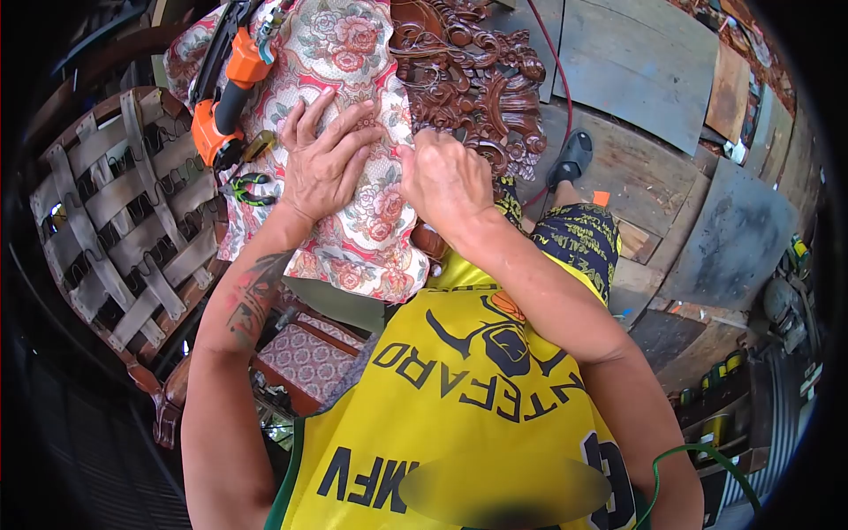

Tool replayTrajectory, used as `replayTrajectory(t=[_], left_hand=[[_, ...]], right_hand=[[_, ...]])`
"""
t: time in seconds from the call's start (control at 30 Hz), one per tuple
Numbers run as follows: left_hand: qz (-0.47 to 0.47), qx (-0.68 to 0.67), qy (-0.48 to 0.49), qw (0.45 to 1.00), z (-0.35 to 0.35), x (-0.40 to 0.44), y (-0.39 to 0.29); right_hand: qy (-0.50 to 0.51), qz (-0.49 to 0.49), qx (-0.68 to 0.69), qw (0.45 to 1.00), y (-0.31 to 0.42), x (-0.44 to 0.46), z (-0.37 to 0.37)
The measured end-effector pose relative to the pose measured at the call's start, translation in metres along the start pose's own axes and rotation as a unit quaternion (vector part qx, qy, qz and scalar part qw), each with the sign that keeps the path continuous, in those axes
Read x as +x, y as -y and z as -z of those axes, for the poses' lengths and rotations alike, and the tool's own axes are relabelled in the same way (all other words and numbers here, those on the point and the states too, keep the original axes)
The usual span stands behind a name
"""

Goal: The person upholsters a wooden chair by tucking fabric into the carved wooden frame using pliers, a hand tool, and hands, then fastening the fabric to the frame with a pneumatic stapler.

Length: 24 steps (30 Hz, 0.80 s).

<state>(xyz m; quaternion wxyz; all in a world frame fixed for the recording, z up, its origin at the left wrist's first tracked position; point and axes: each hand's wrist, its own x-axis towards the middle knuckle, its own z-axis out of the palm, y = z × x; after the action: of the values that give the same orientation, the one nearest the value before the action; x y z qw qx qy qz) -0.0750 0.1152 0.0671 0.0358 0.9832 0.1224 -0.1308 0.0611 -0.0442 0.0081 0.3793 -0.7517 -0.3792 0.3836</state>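
Observation:
A floral upholstery fabric [349,44], pink, red and cream, lies spread over a piece of furniture in front of me. My left hand [329,159] rests flat on it with fingers spread. At the fabric's right edge, my right hand [448,179] is closed, thumb and fingers pinching the edge. Beside that edge runs dark, glossy carved wood [473,84]. An orange and black staple gun [231,97] lies on the fabric to the left of my left hand. Green and black pliers [251,189] lie near my left wrist, below a tool with a yellowish handle [259,146].
At the left stands a wooden chair frame with woven webbing [124,212] and springs. A patterned cushioned piece [309,358] sits below the fabric. A red hose [565,97] crosses the plank floor [654,177] at the right, near my sandalled foot [570,159].

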Motion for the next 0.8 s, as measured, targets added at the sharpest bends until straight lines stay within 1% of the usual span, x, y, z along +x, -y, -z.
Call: replayTrajectory(t=[0.03,0.07,0.13,0.27,0.33,0.37,0.43,0.6,0.67,0.7,0.77,0.8], left_hand=[[0.001,-0.005,-0.003,1.0,-0.001,-0.001,0.001],[0.001,-0.01,-0.007,1.0,-0.002,-0.001,0.001],[0.0,-0.01,-0.002,1.0,-0.002,0.0,0.001],[0.0,-0.008,-0.001,1.0,-0.002,0.0,0.001],[-0.002,-0.01,0.001,1.0,-0.001,-0.001,0.001],[-0.003,-0.013,0.001,1.0,-0.002,-0.001,0.002],[-0.002,-0.008,0.005,1.0,-0.002,-0.001,0.003],[-0.004,0.006,0.014,1.0,-0.002,-0.001,0.003],[-0.004,-0.003,0.014,1.0,-0.002,-0.001,0.002],[-0.005,-0.001,0.014,1.0,-0.002,-0.001,0.003],[-0.004,0.0,0.018,1.0,-0.002,-0.002,0.003],[-0.004,0.001,0.016,1.0,-0.001,-0.001,0.003]], right_hand=[[0.019,-0.032,0.002,0.999,0.001,0.0,-0.001],[0.016,-0.036,0.004,0.999,-0.001,0.002,-0.003],[-0.02,0.009,0.013,1.0,-0.006,0.004,-0.006],[-0.026,0.015,0.026,0.999,-0.006,0.002,-0.014],[-0.041,0.056,0.044,0.997,-0.006,-0.003,-0.017],[-0.042,0.054,0.046,0.997,-0.006,-0.006,-0.02],[-0.071,0.101,0.013,0.992,-0.006,-0.009,-0.027],[-0.092,0.129,0.001,0.987,-0.01,-0.008,-0.028],[-0.039,0.014,0.098,0.994,-0.012,-0.003,-0.023],[-0.04,0.014,0.1,0.994,-0.013,0.003,-0.022],[-0.091,-0.028,0.178,0.979,-0.015,0.017,-0.021],[-0.055,-0.055,0.187,0.979,-0.013,0.025,-0.016]])
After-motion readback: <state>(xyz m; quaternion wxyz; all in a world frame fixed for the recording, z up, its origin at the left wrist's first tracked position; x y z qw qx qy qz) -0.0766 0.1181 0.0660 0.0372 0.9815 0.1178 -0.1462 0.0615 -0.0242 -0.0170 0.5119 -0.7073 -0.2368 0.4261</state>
